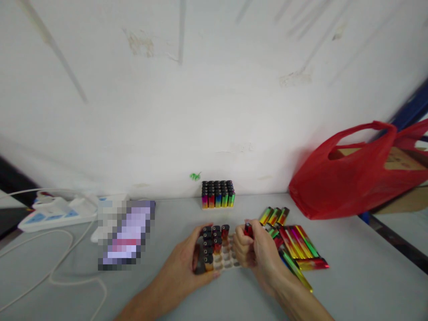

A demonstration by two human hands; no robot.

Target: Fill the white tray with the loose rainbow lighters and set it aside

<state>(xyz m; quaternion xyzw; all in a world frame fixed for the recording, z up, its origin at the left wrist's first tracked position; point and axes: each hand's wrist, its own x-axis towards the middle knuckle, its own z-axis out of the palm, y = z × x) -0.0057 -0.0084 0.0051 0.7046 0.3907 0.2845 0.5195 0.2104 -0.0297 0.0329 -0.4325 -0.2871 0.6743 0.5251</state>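
My left hand is wrapped around the left side of a pale tray with round holes. Several lighters with black tops stand upright in the tray's left columns, while holes on its right side show bare. Over the tray's right part, my right hand is closed on a red lighter, its black top poking out above the fist. To the right of that hand lie loose shiny lighters in red, yellow and green, some side by side and some crossed.
Against the wall stands a full block of lighters. A red plastic bag with a cardboard box sits at the right. On the left are a phone, a white power strip and loose white cables.
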